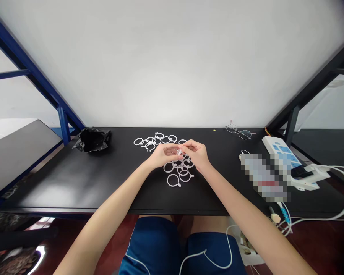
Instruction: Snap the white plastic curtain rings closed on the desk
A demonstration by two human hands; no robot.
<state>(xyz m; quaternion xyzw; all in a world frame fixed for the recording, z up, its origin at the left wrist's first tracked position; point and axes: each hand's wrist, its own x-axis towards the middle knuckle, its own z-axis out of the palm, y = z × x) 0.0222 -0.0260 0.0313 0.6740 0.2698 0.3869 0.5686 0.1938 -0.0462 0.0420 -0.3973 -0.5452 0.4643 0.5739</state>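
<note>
Several white plastic rings lie on the black table. One cluster sits farther back, another closer to me. My left hand and my right hand meet above the closer cluster. Both pinch a small white ring between their fingertips. The fingers of each hand are curled together around it.
A crumpled black bag lies at the back left. Glasses rest at the back right. A white power strip with plugs and white cables fills the right side. Blue frame posts stand left, a dark post right.
</note>
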